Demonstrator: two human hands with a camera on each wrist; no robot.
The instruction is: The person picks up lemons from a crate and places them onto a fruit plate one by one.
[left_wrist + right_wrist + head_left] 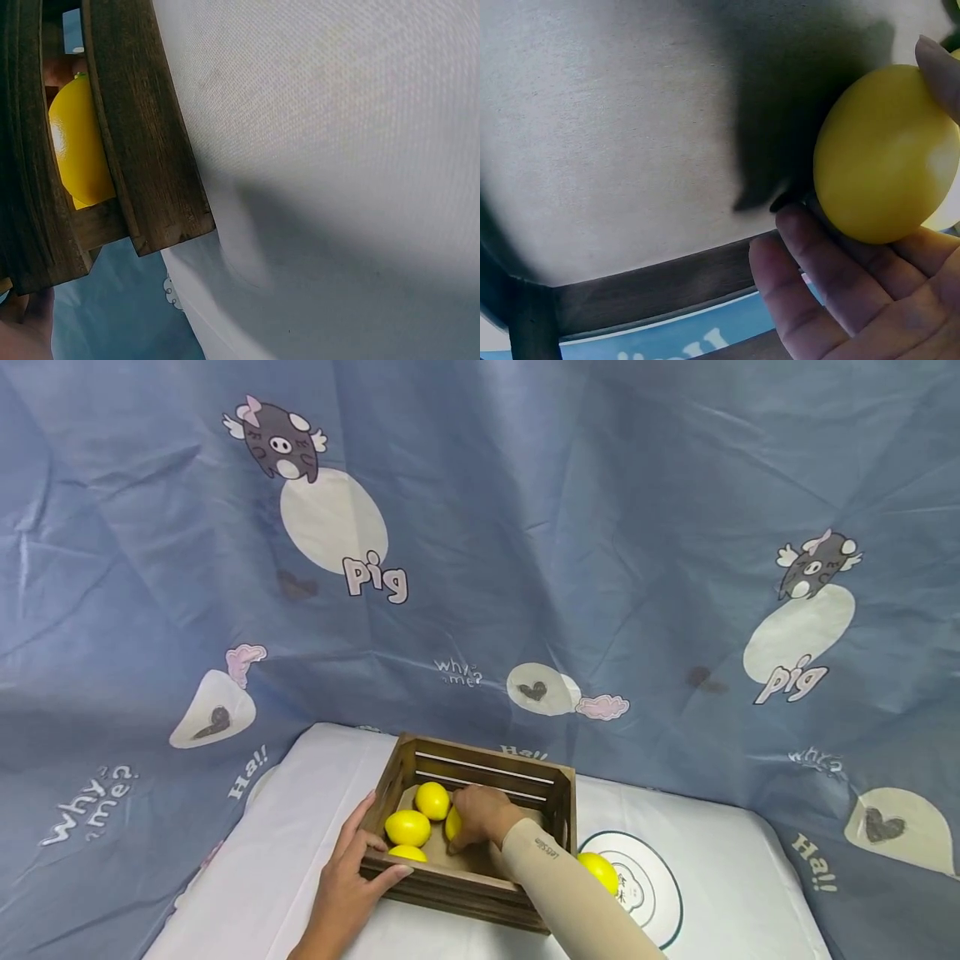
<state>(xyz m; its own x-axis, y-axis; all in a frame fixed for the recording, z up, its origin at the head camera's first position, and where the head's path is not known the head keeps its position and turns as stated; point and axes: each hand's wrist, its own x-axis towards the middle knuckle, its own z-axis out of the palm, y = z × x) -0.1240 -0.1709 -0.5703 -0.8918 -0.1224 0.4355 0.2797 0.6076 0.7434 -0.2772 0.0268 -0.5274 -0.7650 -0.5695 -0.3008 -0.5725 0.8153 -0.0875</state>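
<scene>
Yellow lemon (885, 154) cupped in right hand (480, 814) fingers (821, 259) inside wooden crate (480, 887), long axis toward 1 o'clock; left hand (348, 881) grips crate's 7 o'clock rim.

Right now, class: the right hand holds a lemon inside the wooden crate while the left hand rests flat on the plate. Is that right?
Not quite. The left hand grips the near corner of the crate, not the plate; the head view shows it. The right hand does hold a lemon inside the crate.

yellow lemons (408, 827), dark brown crate (465, 885), blue pig-print cloth (600, 527)
</scene>
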